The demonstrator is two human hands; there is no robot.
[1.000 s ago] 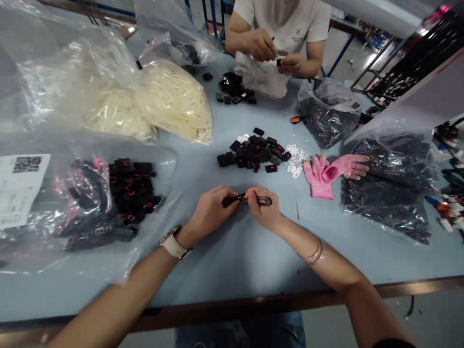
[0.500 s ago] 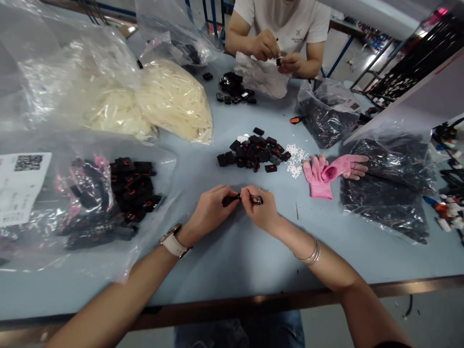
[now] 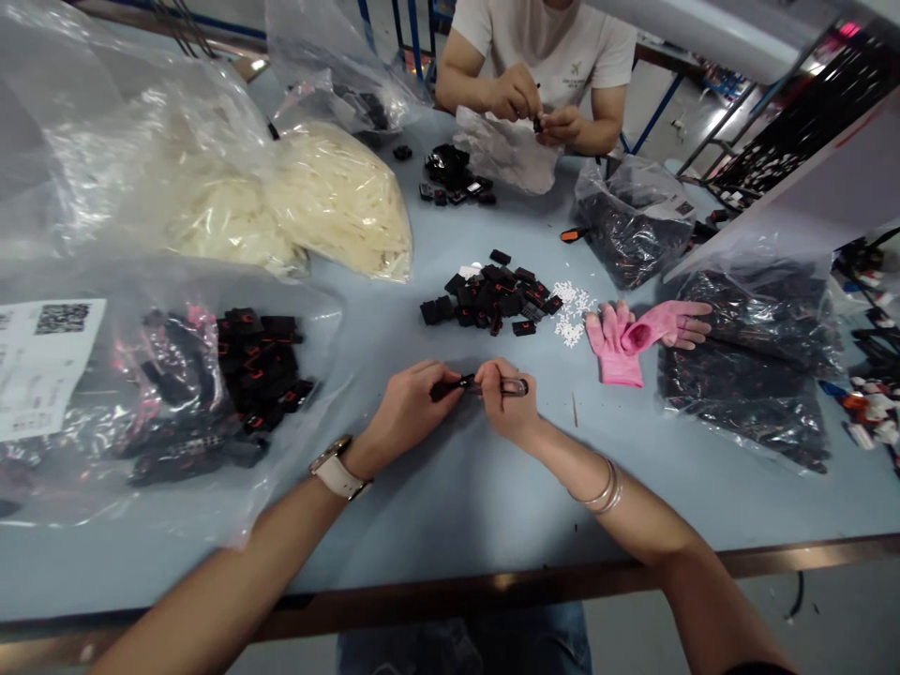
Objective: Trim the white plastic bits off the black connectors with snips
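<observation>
My left hand [image 3: 414, 408] is closed, its thumb and fingers pinching a small black plastic part [image 3: 442, 389] that is mostly hidden. Close beside it, my right hand [image 3: 510, 403] grips a slim dark metal tool that looks like tweezers [image 3: 518, 386]; its rounded back end sticks out to the right. The tool's tip meets or nearly meets the black part between the hands. Just beyond them lies a pile of black plastic connector housings [image 3: 492, 292], some with red-orange inserts. Tiny white pieces [image 3: 573, 309] are scattered to the right of that pile.
Pink gloves [image 3: 622, 347] lie on the blue-grey table [image 3: 436, 525]. Bags of black parts [image 3: 745, 366] stand right, a bag of cream strips [image 3: 344, 197] and a labelled bag [image 3: 161, 394] left. Across the table a person [image 3: 541, 66] handles a small black part.
My right hand has shifted slightly right and its grip has turned, so more of the tweezers' back end shows. My left hand stays almost still.
</observation>
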